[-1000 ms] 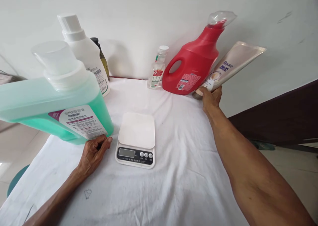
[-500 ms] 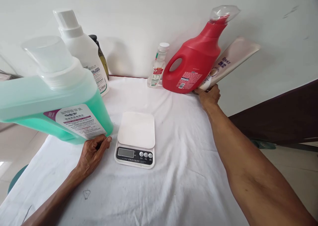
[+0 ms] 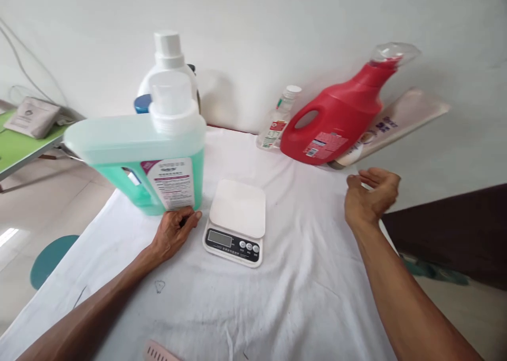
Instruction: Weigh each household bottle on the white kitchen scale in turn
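Your hands sit either side of the scale (image 3: 236, 221).
Your left hand (image 3: 173, 234) rests curled against the green jug (image 3: 146, 157) on the bench (image 3: 309, 276); your right hand (image 3: 370, 197) hovers empty, fingers loosely curled, near the tube (image 3: 396, 126).

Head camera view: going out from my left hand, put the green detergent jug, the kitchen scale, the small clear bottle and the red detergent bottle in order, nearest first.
From the left hand:
1. Green detergent jug, touching the fingertips, just behind the hand.
2. Kitchen scale, just to its right.
3. Small clear bottle, far back by the wall.
4. Red detergent bottle, back right, leaning at the wall.
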A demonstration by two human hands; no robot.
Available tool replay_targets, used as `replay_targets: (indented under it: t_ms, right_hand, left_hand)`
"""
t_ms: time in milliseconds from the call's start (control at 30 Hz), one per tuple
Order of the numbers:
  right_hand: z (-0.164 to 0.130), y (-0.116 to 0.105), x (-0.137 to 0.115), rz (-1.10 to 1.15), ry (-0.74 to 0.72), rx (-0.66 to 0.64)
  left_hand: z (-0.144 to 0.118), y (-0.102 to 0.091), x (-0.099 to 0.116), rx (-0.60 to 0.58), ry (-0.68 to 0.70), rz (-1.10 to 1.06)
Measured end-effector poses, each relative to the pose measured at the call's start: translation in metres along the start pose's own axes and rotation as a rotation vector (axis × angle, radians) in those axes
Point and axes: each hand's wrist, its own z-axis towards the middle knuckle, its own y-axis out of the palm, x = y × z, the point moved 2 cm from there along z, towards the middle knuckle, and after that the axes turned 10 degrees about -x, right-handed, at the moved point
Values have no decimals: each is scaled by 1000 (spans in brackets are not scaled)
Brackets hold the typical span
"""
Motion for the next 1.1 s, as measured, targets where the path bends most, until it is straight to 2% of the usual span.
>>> replay_targets:
  t_ms: [67,133,200,300,367,433,533,600,667,700,733,767,800,833,867,900,1000,1033,1100]
  right_hand:
    - [-20,3,-24,38,-39,-58]
    - [-41,14,-53,78,-97,-203]
    - [-63,33,-87,140,-152,-412]
    - [-97,71,-137,335,-206,-812]
    - [-117,94,-167,430,-229,-972]
    - [-134,114,-190,506,-266,-1068]
    - [-150,136,-214,596,-258,-1121]
    - [-157,144,-222,635,-200,-1151]
    - [-162,149,-225,671,-161,-1186]
    - [-164,150,-225,685,-152,-1201]
    - [-166,151,-225,697,-146,-1205]
    - [-168,151,-223,705,-141,-1201]
    - [-169,151,-222,713,-131,-1194]
    - [-171,151,-220,722,-116,-1186]
    - [-173,152,-219,735,-100,-1179]
    - [-174,152,-217,751,-84,-1171]
    - [-178,154,-217,785,-71,-1155]
    - [-178,155,-217,793,-76,-1151]
    - [-178,155,-219,816,-83,-1145]
  left_hand:
    - [-1,1,-2,-1,7,-15]
    - [-2,1,-4,-4,-4,-21]
    - [-3,1,-5,-2,-14,-20]
    - [-2,2,-8,-3,-8,-25]
    - [-1,3,-10,1,15,-39]
    - [-2,4,-12,19,56,-51]
    - [-10,3,-8,99,168,-29]
    - [-20,-5,1,229,356,61]
    - [-33,-21,14,480,583,203]
    - [-39,-31,19,644,646,262]
    - [-44,-41,21,816,643,296]
    - [-46,-52,22,966,576,301]
    - [-47,-61,21,1067,467,273]
    - [-46,-69,18,1104,342,216]
    - [-43,-75,14,1072,231,140]
    - [-39,-78,10,988,144,55]
    - [-26,-80,-2,722,37,-139]
    - [-22,-79,-4,689,38,-163]
    - [-16,-80,-7,713,59,-160]
